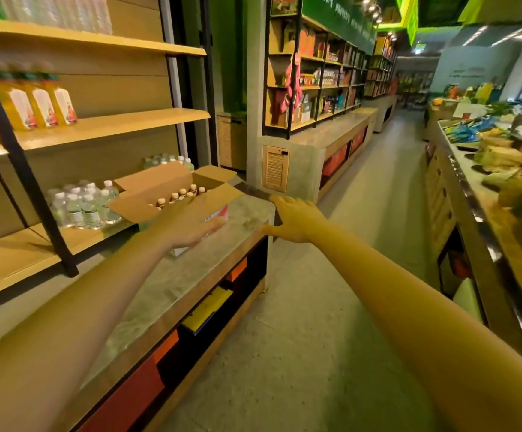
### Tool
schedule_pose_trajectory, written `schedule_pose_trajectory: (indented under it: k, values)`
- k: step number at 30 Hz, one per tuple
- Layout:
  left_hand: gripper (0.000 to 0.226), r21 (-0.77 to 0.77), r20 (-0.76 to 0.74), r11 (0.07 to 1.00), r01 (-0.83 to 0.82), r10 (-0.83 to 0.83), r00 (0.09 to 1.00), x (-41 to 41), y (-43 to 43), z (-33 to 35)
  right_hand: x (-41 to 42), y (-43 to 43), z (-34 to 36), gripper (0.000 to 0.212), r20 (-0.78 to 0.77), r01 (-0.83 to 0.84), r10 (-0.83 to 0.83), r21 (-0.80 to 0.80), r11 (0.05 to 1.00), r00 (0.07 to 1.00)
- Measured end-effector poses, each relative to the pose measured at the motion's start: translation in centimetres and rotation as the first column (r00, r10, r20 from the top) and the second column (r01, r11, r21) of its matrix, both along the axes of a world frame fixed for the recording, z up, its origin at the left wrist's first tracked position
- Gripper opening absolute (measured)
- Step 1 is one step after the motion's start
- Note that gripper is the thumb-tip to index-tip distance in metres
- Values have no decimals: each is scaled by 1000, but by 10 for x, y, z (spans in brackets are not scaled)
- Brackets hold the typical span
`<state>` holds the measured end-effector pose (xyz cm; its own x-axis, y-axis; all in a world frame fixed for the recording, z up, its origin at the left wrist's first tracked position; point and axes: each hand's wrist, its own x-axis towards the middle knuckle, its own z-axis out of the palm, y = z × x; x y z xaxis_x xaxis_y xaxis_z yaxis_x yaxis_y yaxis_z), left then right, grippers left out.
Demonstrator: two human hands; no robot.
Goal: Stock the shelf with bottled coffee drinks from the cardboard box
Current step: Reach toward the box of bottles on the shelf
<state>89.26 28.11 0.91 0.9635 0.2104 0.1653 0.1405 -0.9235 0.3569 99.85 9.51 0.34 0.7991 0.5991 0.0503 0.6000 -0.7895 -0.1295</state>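
At the upper left of the frame a few juice bottles [41, 104] stand on the shelf [113, 126], whose boards are otherwise mostly bare. One level down, at mid-left, sits a cluster of water bottles [82, 207]. Just right of these, the cardboard box [160, 182] stands on the grey desk [191, 275] with its flaps folded open. The caps of the coffee bottles [181, 194] show in rows inside it, and none of them is on the shelf yet as far as I can see.

The left hand [191, 222] reaches in at the near side of the box. Its grip is wide, with the fingers straight and nothing in it. Whether it actually touches the cardboard I cannot tell.

Right of centre, the right hand [294, 219] hovers by the far corner of the desk with its fingers spread, and its grip is empty too. Further right are the aisle floor [331, 307] and a display of packaged goods [503, 157] along the right edge.

I would say the job is at its very start, with the person just coming up to the box. The next move calls for a hand to go over the open top, close round a bottle neck and lift it straight up, clear of the flaps. The bottle then has to swing left to a bare stretch of shelf.
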Motion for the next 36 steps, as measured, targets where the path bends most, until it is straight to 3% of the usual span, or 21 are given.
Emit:
schedule_pose_trajectory:
  k: [2,7,12,21,29,36]
  values:
    - [50,28,-12,999,-34,35,999,46,22,-8,45,20,-5,82,9,-12,13,-28,1000,1000]
    - [72,-2,-46,998,-59,58,997,173,88,-20,160,82,4,79,34,-50,52,-63,997,998]
    - [39,-35,-3,995,-88,88,996,261,136,-14,263,147,14,76,47,-91,93,-31,995,995]
    - [76,87,-129,922,-378,387,913,342,256,-24,405,292,-13,68,2,-296,296,7,955,955]
    - [81,55,-96,804,-592,594,799,451,347,-58,543,435,-36,76,-12,-588,588,-69,806,808]
    - [75,33,-206,638,-769,757,620,507,384,-68,597,530,-53,75,-97,-786,781,-135,604,617]
